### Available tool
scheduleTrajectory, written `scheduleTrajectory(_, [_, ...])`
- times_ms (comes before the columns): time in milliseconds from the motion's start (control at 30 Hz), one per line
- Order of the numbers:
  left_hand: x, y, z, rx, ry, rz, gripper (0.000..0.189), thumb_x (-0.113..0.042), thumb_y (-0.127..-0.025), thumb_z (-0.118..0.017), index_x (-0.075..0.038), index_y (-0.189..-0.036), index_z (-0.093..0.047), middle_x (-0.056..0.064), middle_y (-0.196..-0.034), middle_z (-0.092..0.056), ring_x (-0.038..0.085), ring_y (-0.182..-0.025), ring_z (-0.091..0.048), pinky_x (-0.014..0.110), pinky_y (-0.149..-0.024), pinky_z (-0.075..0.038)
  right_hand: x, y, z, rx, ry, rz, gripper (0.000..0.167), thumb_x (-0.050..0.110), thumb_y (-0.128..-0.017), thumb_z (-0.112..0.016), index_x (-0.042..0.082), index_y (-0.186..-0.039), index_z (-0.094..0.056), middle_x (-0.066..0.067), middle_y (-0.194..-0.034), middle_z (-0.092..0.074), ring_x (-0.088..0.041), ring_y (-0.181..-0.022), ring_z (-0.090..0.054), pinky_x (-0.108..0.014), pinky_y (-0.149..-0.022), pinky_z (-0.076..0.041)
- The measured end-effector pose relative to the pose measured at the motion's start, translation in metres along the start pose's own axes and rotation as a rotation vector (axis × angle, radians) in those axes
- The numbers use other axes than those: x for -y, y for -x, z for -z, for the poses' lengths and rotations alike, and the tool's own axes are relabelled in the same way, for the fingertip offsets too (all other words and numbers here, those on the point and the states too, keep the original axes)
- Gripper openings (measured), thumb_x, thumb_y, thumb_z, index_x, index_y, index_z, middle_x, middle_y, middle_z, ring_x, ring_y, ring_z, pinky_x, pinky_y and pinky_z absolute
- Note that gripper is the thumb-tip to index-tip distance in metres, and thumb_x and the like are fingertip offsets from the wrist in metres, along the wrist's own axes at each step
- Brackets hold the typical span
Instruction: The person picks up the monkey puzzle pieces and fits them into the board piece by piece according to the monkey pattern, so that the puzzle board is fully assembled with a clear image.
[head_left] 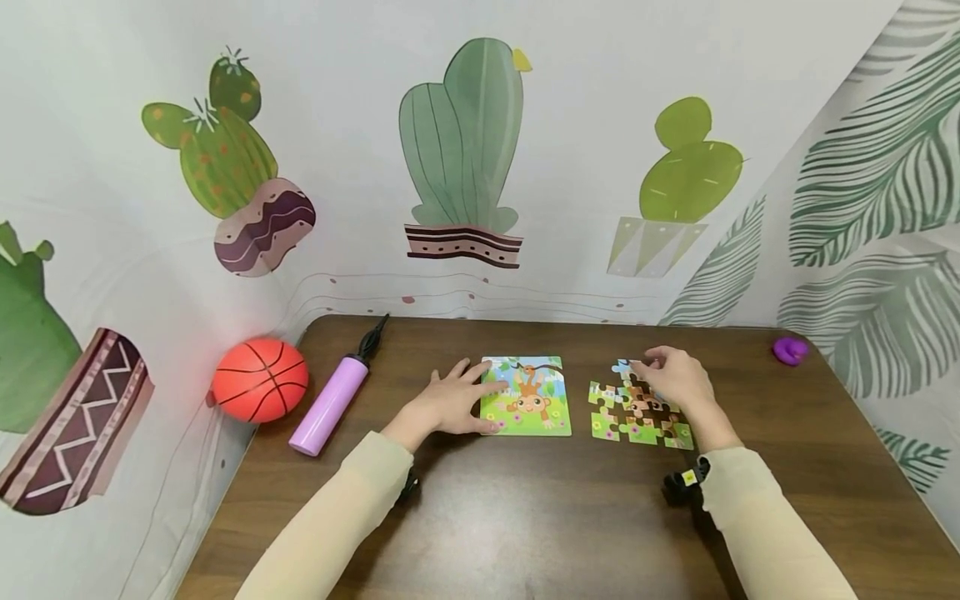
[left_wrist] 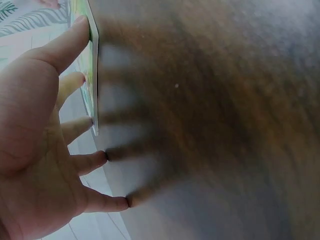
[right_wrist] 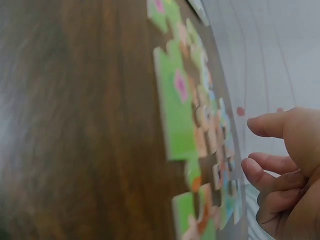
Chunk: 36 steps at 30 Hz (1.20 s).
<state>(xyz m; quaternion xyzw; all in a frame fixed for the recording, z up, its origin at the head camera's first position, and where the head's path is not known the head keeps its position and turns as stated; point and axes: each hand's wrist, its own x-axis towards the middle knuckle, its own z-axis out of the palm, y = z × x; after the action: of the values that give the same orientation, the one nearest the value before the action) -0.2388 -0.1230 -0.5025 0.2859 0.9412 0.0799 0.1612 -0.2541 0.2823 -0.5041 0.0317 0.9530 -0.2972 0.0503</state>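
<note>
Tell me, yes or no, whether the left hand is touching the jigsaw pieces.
No, the left hand reaches over the left edge of the monkey picture board, apart from the jigsaw pieces.

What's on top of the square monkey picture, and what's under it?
The left hand reaches over the left edge of the square monkey picture, hiding small parts of it. The picture lies on the brown table; whatever is directly beneath is covered and cannot be seen.

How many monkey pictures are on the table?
2: one on the square board the left hand touches, another across the puzzle pieces, partly hidden by the right hand.
</note>
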Motion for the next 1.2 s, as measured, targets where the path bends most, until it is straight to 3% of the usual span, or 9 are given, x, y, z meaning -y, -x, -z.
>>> scheduleTrajectory(267, [0.0003, -0.0008, 0.0013, 0.015, -0.009, 0.007, 0.081, -0.069, -0.093, -0.064, -0.041, -0.163, -0.035, 0.003, -0.173, -0.015, 0.041, -0.157, -0.012, 0.081, -0.108, -0.022, -0.0075, -0.0031, -0.0066, 0.028, 0.043, -0.011, 0.075, 0.055, -0.096, -0.068, -0.004, -0.141, -0.057, -0.022, -0.116, -0.068, -0.023, -0.069, -0.063, -0.037, -0.052, -0.046])
scheduleTrajectory(1200, [-0.0006, -0.0031, -0.0012, 0.034, -0.054, 0.034, 0.081, -0.07, -0.093, -0.062, -0.045, -0.163, -0.03, 0.001, -0.174, -0.009, 0.038, -0.158, -0.009, 0.081, -0.108, -0.021, -0.0018, -0.0061, -0.0059, 0.057, 0.053, -0.053, 0.072, 0.057, -0.093, -0.072, 0.002, -0.139, -0.058, -0.022, -0.119, -0.068, -0.025, -0.071, -0.064, -0.039, -0.052, -0.046])
